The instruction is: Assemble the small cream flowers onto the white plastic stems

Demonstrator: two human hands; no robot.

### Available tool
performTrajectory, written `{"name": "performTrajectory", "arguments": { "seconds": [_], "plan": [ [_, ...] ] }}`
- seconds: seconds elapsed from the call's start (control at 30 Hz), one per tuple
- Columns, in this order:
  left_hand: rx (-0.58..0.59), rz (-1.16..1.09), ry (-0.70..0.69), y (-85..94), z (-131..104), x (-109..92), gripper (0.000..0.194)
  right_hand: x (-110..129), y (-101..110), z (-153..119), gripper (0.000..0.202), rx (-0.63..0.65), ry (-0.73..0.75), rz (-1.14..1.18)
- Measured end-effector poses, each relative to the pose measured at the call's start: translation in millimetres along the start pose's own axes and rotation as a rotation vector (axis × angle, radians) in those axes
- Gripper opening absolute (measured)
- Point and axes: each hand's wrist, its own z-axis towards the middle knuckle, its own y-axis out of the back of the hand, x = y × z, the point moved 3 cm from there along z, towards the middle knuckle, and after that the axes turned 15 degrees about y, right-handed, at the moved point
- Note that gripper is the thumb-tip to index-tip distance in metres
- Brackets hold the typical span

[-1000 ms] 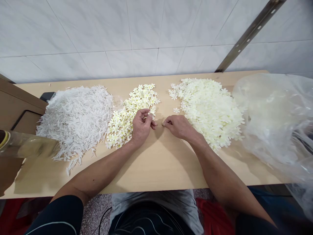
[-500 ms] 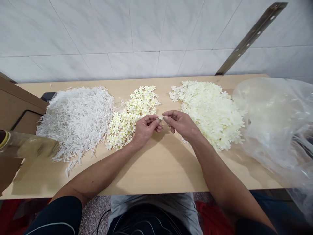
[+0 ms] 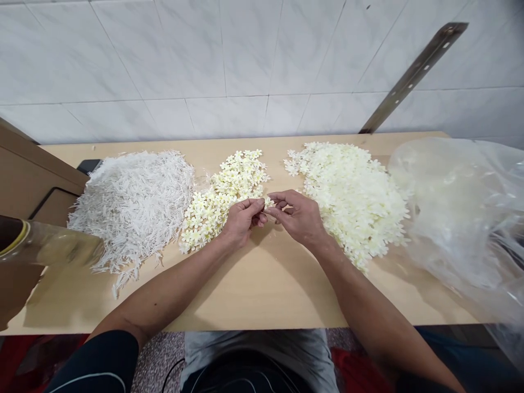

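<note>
Flower (image 3: 269, 202), small and pale yellow, sits between both hands above the wooden tabletop (image 3: 262, 295), clamped by the left hand's (image 3: 238, 222) thumb and finger. The right hand (image 3: 302, 215) curls its fingers close around it; whether they grip cannot be told. Yellow-centred blossoms (image 3: 204, 215) lie beside the left.

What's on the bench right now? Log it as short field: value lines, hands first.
Left hand: thumb and fingers pinched at a small pale flower; left hand beside the middle pile
Right hand: right hand has its fingertips at the same flower; whether they grip it is unclear
Left pile: thin white strands
Middle pile: flowers with yellow centres
Right pile: pale flowers
Far right: clear plastic bag
Far left: clear container
Surface: wooden tabletop
</note>
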Motion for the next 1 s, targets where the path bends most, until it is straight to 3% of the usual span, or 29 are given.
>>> {"name": "performTrajectory", "arguments": {
  "seconds": [0.1,0.37,0.63,0.77,1.0],
  "plan": [
    [0.057,0.019,0.067,1.1,1.6,1.9,0.039,0.2,0.6,-0.2,0.038,0.029,0.039,-0.007],
    [0.164,-0.023,0.162,-1.6,0.1,5.6,0.031,10.8,9.2,0.4,0.035,0.031,-0.037,0.068],
    [0.161,-0.001,0.109,-3.2,0.0,3.3,0.039,2.9,7.2,1.7,0.037,-0.011,-0.17,0.181],
    [0.165,0.001,0.067,-2.5,1.4,0.9,0.039,-1.7,1.1,2.3,0.035,0.048,-0.163,0.282],
    [0.133,-0.141,0.139,-2.0,4.6,1.9,0.035,5.9,-0.5,0.5,0.037,0.027,0.008,0.068]
  ]
}}
